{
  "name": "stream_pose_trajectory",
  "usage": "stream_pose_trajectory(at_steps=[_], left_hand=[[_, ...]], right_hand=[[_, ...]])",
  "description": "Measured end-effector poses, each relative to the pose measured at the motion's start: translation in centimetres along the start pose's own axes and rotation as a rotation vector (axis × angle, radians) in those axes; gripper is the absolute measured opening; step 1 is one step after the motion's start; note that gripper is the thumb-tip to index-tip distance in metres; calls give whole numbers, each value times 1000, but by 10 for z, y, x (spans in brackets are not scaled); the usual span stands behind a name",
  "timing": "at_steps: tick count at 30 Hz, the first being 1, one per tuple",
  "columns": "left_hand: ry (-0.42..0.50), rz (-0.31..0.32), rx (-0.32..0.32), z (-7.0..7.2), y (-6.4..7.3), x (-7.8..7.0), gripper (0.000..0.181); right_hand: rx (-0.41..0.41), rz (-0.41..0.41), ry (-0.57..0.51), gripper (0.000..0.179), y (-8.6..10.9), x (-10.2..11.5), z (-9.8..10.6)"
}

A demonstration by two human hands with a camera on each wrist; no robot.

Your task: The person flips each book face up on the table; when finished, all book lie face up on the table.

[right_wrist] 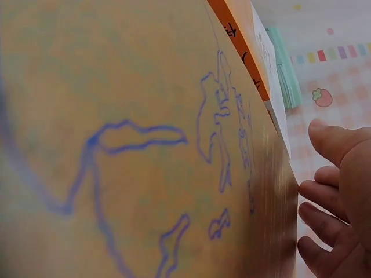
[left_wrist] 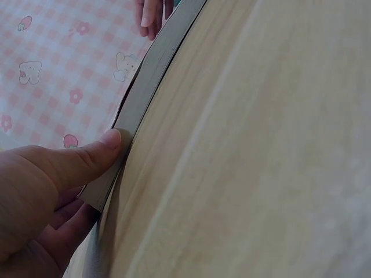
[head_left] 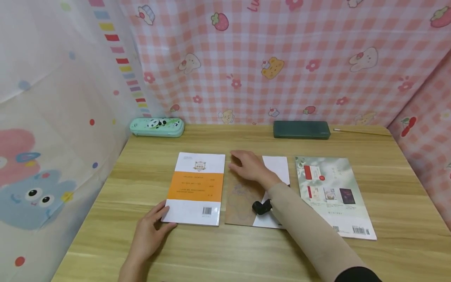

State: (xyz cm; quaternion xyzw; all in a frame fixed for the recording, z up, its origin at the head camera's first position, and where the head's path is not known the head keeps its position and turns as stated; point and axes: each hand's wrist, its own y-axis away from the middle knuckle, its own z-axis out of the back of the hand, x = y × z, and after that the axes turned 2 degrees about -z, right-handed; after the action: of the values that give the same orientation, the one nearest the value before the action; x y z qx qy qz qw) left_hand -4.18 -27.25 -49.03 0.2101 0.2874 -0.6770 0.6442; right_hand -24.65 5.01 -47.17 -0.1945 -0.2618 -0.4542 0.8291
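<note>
My left hand (head_left: 148, 235) holds the near left corner of a white book with an orange band (head_left: 199, 186), lying flat on the table. In the left wrist view the thumb (left_wrist: 95, 159) presses the book's page edge (left_wrist: 153, 75), with the fingers bent round the corner. My right hand (head_left: 251, 166) is over the far left part of a brown and white book (head_left: 241, 199), its fingers loosely bent and holding nothing. Blue map-like outlines mark this book's brown cover (right_wrist: 145, 185) in the right wrist view. My right forearm hides part of the book.
A pale green magazine (head_left: 332, 207) lies at the right on the wooden table (head_left: 211, 250). Along the back are a mint panda pencil case (head_left: 157, 127), a dark green case (head_left: 301, 130) and a thin stick (head_left: 363, 132). Patterned cloth (head_left: 246, 86) hangs behind the table.
</note>
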Motion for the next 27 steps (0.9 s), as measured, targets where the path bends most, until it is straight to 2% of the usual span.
stream_pose_trajectory(at_steps=[8, 20, 27], left_hand=[[32, 14, -2, 1, 1, -2, 57], [28, 10, -6, 2, 1, 0, 58], [34, 1, -20, 1, 1, 0, 58]], right_hand=[[38, -16, -11, 46, -12, 1, -6], [48, -19, -72, 55, -24, 1, -11], [54, -8, -80, 44, -28, -3, -15]])
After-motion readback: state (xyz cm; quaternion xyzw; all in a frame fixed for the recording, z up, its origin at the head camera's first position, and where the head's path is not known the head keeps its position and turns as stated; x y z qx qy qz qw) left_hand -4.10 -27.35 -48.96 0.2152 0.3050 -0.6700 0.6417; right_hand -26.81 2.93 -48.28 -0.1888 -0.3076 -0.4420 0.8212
